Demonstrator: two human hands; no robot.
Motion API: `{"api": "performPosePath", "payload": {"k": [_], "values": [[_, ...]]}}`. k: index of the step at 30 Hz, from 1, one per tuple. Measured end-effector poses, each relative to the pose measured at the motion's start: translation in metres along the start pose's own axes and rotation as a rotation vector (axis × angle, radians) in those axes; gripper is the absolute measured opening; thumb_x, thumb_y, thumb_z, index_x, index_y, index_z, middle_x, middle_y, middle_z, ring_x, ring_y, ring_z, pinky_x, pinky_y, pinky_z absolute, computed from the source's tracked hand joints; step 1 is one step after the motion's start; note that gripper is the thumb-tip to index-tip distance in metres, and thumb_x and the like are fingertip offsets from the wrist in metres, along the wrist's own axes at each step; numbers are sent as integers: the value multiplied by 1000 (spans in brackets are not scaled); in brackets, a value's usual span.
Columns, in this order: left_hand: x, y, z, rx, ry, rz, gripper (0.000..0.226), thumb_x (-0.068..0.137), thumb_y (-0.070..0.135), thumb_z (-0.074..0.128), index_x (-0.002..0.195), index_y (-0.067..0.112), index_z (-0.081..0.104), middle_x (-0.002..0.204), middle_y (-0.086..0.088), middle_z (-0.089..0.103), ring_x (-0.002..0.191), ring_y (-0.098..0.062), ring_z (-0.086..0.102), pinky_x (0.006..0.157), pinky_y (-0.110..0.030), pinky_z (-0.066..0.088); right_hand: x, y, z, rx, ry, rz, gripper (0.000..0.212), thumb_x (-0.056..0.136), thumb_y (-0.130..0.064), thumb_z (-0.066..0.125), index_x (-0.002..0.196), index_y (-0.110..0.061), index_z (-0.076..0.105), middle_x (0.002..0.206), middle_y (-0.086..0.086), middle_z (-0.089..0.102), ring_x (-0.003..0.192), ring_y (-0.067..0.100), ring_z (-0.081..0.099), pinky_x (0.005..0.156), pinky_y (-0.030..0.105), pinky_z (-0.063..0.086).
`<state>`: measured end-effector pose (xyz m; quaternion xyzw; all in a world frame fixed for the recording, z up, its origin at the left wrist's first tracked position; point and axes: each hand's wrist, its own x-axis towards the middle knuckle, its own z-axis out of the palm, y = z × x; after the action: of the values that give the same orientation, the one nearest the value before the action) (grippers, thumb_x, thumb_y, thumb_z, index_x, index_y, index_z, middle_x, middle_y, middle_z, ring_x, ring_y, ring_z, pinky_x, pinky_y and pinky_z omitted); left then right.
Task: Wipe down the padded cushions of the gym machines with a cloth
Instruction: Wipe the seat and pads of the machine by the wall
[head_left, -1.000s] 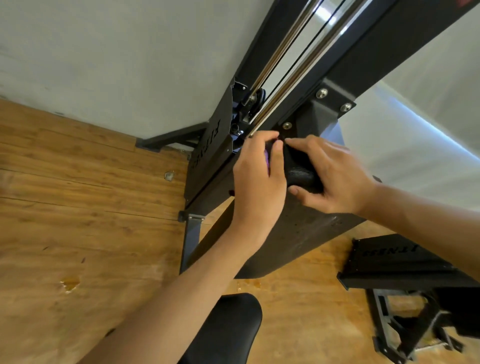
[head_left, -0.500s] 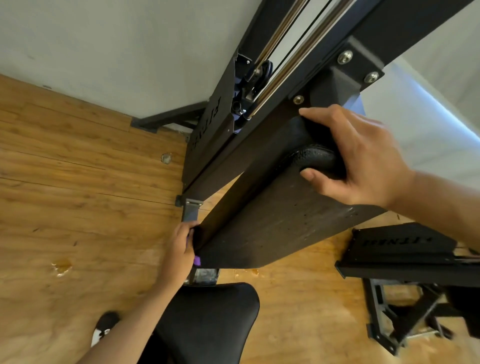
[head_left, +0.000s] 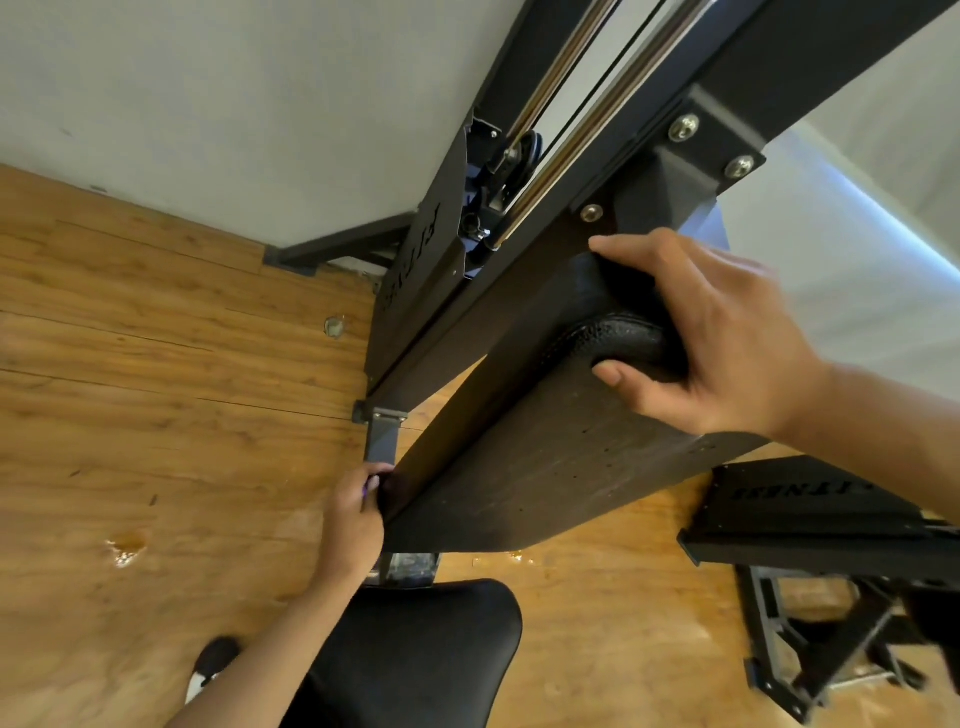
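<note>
Spreading over the left and bottom of the frame, the wooden floor (head_left: 156, 415) carries one black machine frame (head_left: 779, 78) that slants up to the upper right, its top cut off. Two padded cushions show: a long back cushion (head_left: 545, 457) angled through the centre, and a seat cushion (head_left: 431, 654) at bottom centre, cut off by the lower edge. The right hand (head_left: 727, 338), at centre right, wraps the back cushion's upper end, fingers over the top and thumb beneath, its grip curled round the padding. The left hand (head_left: 350, 525), at lower centre, sits against the cushion's lower left edge, its grip pinching a purple cloth (head_left: 370, 486), of which only a sliver shows. Three bolts (head_left: 684, 127) shine on the frame's bracket.
</note>
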<state>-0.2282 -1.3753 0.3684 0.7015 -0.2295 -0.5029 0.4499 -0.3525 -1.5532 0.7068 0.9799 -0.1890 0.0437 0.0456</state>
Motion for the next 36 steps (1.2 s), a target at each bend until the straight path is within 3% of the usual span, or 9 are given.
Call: {"api": "performPosePath", "payload": {"k": [2, 6, 9, 13, 18, 23, 27, 32, 36], "values": [[-5, 32, -3, -36, -15, 9, 38, 109, 10, 42, 104, 44, 58, 110, 22, 56, 108, -10, 59, 102, -45, 52, 1, 0, -1, 2, 0, -6, 71, 93, -58, 52, 138, -4, 49, 111, 10, 63, 95, 21, 61, 79, 28, 48], [-16, 87, -5, -190, 54, -42, 34, 112, 15, 39, 103, 37, 64, 111, 0, 66, 88, -26, 67, 67, -36, 54, 2, -1, -2, 0, -11, -14, 72, 94, -60, 48, 140, -4, 47, 111, 11, 63, 96, 22, 60, 76, 32, 51], [-33, 142, -10, -401, 95, -21, 35, 112, 13, 38, 106, 31, 67, 114, 7, 67, 105, -12, 63, 80, -29, 51, 0, -1, -3, -9, -22, -3, 74, 94, -61, 47, 140, -3, 48, 111, 11, 63, 96, 24, 62, 73, 37, 56], [-56, 220, -16, -498, 52, 294, 33, 112, 14, 39, 118, 31, 67, 100, 28, 69, 93, 12, 63, 79, -14, 51, 0, -3, -4, -14, -30, 4, 75, 94, -60, 48, 141, -3, 49, 113, 12, 63, 97, 28, 64, 71, 43, 58], [-59, 243, -7, -226, 136, 734, 28, 110, 19, 46, 133, 13, 62, 110, 16, 66, 102, 8, 63, 88, -13, 50, 0, -4, -5, -6, -34, 16, 75, 93, -61, 49, 142, -5, 48, 117, 11, 64, 100, 26, 64, 76, 41, 57], [-45, 183, -7, -262, -36, 463, 21, 104, 50, 47, 123, 56, 54, 93, -2, 68, 66, -11, 60, 69, -31, 56, -1, -4, -4, -21, -32, 23, 74, 93, -59, 51, 142, -3, 49, 117, 13, 64, 102, 29, 64, 78, 40, 57], [-60, 212, 0, -370, 57, 545, 14, 110, 18, 47, 119, 22, 57, 89, 27, 63, 81, 5, 59, 71, -20, 49, 1, -5, -6, -17, -30, 28, 74, 92, -58, 52, 140, -3, 50, 116, 13, 64, 100, 29, 64, 78, 39, 56], [-63, 263, -3, -265, 79, 873, 25, 109, 15, 50, 130, 5, 60, 113, 9, 67, 102, 1, 65, 86, -17, 53, 1, -4, -2, 8, -19, 28, 69, 92, -59, 52, 135, -6, 51, 109, 8, 63, 92, 20, 60, 75, 32, 53], [-54, 242, -2, -218, 169, 886, 26, 108, 19, 51, 126, 8, 66, 92, -5, 71, 76, -16, 63, 67, -32, 52, 1, -2, -3, 8, -11, 23, 70, 91, -57, 54, 138, -4, 50, 112, 9, 64, 96, 18, 59, 80, 25, 46]]}}
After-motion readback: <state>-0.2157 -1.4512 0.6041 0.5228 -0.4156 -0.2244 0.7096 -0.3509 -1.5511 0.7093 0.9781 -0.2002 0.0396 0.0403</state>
